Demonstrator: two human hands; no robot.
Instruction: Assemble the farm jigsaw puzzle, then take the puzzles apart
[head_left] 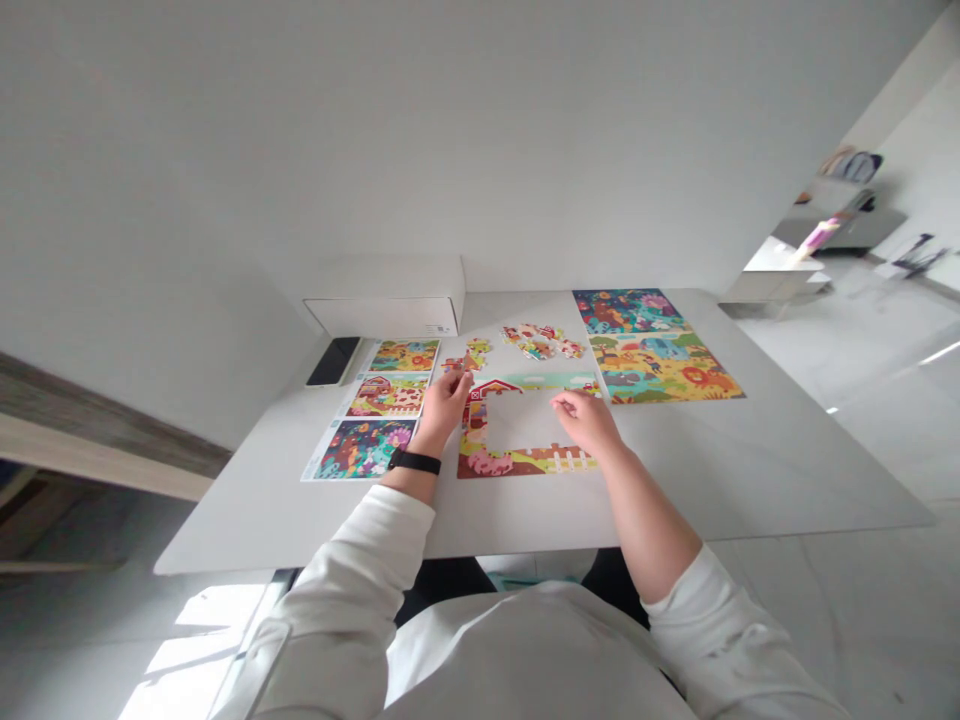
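Observation:
A partly assembled farm jigsaw puzzle (491, 463) lies on the table, its border joined around a bare middle. Past its upper left corner, my left hand (448, 400) is closed, with a small puzzle piece (469, 362) at its fingertips. Loose pieces (478, 348) lie just beyond those fingers. My right hand (586, 418) hovers over the right side of the puzzle and hides part of that edge. Its fingers are curled together; whatever they may hold is hidden. Farther back is a pile of loose puzzle pieces (541, 340).
A reference sheet with three pictures (384, 397) lies on the left, beside a phone (334, 361). Behind them a white box (382, 316) stands against the wall. Two finished puzzles, a dark one (630, 311) and a yellow animal one (664, 367), lie on the right of the white table (757, 460).

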